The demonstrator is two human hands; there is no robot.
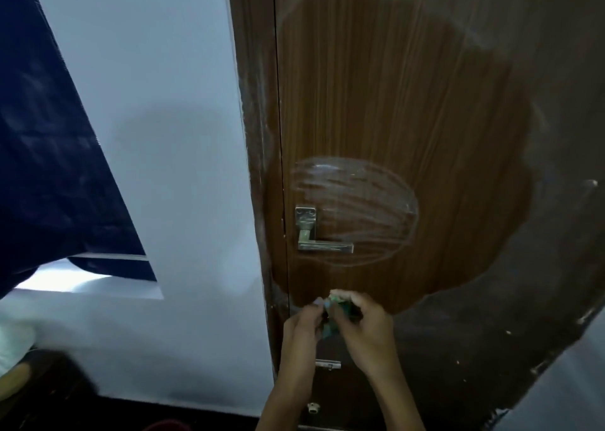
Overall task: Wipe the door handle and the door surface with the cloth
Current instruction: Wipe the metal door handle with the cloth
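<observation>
Head view shows both hands, left hand (pixel 302 324) and right hand (pixel 363 324), pinched together on the bunched green cloth (pixel 339 312) just below the door handle (pixel 322 242), whose lever runs level rightward, directly above the grip

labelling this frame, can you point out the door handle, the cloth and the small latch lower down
door handle (pixel 330 246), head view, on the horizontal lever
cloth (pixel 340 309), head view, on the green bunch between both hands
small latch (pixel 328 364), head view, on the metal plate
</observation>
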